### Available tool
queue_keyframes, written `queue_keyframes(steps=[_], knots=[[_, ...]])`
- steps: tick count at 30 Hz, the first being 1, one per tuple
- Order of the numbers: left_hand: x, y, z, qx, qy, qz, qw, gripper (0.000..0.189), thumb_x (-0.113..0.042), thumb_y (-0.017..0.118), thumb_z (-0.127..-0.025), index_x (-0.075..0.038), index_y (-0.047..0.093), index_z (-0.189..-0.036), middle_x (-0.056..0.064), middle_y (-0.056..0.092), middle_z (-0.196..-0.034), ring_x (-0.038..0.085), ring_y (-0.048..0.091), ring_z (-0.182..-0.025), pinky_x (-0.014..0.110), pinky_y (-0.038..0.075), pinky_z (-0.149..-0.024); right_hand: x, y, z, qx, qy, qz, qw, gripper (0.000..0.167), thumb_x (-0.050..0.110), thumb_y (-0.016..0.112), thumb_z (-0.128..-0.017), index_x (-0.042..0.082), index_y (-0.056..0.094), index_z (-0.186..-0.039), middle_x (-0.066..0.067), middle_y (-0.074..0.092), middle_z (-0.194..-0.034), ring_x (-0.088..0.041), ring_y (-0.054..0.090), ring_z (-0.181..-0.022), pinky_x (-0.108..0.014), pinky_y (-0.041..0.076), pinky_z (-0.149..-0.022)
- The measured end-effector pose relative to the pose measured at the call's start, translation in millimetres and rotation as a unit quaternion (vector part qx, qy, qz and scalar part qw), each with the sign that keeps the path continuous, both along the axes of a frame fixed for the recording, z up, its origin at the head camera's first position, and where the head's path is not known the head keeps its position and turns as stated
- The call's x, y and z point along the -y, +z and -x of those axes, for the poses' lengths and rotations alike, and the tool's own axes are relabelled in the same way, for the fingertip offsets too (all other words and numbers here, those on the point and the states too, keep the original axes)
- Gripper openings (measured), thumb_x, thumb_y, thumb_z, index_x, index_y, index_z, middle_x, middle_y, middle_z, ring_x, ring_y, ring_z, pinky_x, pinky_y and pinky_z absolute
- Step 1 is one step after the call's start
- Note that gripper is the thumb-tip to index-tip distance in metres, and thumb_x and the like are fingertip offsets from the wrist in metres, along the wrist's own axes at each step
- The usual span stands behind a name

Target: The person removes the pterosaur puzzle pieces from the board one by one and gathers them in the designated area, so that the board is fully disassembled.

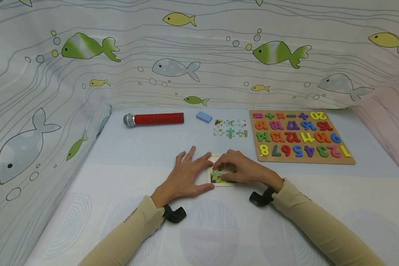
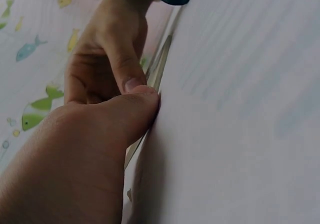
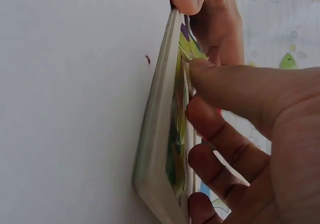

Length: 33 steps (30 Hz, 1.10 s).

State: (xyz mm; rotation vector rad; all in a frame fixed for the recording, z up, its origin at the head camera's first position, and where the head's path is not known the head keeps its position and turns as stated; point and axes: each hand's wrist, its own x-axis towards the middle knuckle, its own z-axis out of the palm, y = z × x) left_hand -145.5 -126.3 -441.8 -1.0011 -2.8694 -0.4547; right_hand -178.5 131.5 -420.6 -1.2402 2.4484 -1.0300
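Observation:
A small jigsaw puzzle in a pale frame (image 1: 224, 186) lies between both hands. My left hand (image 1: 186, 173) has its fingers spread, with the thumb (image 2: 135, 104) and a fingertip touching the frame's left side. My right hand (image 1: 244, 168) is bent over the puzzle and pinches a green puzzle piece (image 3: 191, 45) at the left part of the picture. In the right wrist view this piece tilts up from the frame, beside the thumb (image 3: 220, 76). Much of the picture is hidden under the right hand.
Several loose puzzle pieces (image 1: 230, 133) lie in two rows behind the frame. A blue block (image 1: 204, 117) and a red microphone (image 1: 157, 118) are farther back, to the left. A wooden number board (image 1: 296, 159) sits at the back right. A fish-patterned curtain (image 1: 212, 81) stands behind.

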Motion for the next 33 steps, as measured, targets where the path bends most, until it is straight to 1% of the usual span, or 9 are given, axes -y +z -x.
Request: queue_keyframes(steps=[7,14,19,26,30,33], knots=[[-0.2,-0.2,0.0,0.008,0.002,0.003,1.0000,0.063,-0.068,0.060,-0.088,-0.033,0.055,-0.141,-0.005,0.038,-0.165,0.045,0.023,-0.155,0.066,0.018,-0.117,1.3,-3.1,-0.2,0.040,0.001,0.049,0.9980,0.022,0.011,0.074,-0.092,0.015,0.073,-0.114,0.005,0.069,-0.098,-0.014,0.059,-0.094,-0.032,0.045,-0.085],[-0.4,0.7,-0.2,0.013,0.003,0.001,0.9999,0.064,-0.069,0.060,-0.088,-0.034,0.055,-0.141,-0.005,0.038,-0.165,0.045,0.022,-0.155,0.066,0.018,-0.117,2.8,-5.8,-1.1,0.067,0.012,0.090,0.9936,0.019,0.007,0.071,-0.095,0.009,0.072,-0.114,-0.002,0.071,-0.101,-0.010,0.065,-0.091,-0.028,0.054,-0.084],[0.2,-0.1,0.0,0.011,0.004,0.003,0.9999,0.064,-0.069,0.060,-0.088,-0.034,0.055,-0.141,-0.005,0.038,-0.165,0.045,0.022,-0.155,0.066,0.019,-0.117,3.9,-7.8,-0.6,0.073,0.015,0.100,0.9921,0.018,0.007,0.070,-0.095,0.008,0.071,-0.113,-0.003,0.072,-0.100,-0.010,0.066,-0.088,-0.027,0.055,-0.082],[1.3,-0.7,-0.3,0.016,0.003,-0.004,0.9999,0.064,-0.068,0.060,-0.088,-0.034,0.055,-0.142,-0.005,0.038,-0.165,0.045,0.022,-0.155,0.066,0.017,-0.117,5.1,-6.3,-1.4,0.079,0.011,0.120,0.9896,0.020,0.007,0.070,-0.095,0.007,0.070,-0.115,-0.005,0.073,-0.100,-0.012,0.067,-0.089,-0.028,0.055,-0.082],[1.5,-1.8,-0.5,0.015,0.001,-0.011,0.9998,0.063,-0.067,0.061,-0.088,-0.033,0.056,-0.141,-0.005,0.038,-0.165,0.045,0.021,-0.155,0.067,0.017,-0.117,4.0,-6.3,-0.8,0.082,0.001,0.124,0.9889,0.020,0.007,0.070,-0.096,0.007,0.069,-0.116,-0.005,0.073,-0.100,-0.012,0.067,-0.089,-0.028,0.054,-0.082],[1.1,-2.9,-0.5,0.016,-0.001,-0.015,0.9998,0.063,-0.067,0.061,-0.088,-0.032,0.056,-0.140,-0.004,0.038,-0.165,0.046,0.020,-0.156,0.067,0.016,-0.117,1.8,-6.4,0.4,0.084,-0.013,0.124,0.9886,0.020,0.008,0.070,-0.096,0.008,0.069,-0.116,-0.004,0.073,-0.098,-0.013,0.066,-0.087,-0.028,0.054,-0.079]])
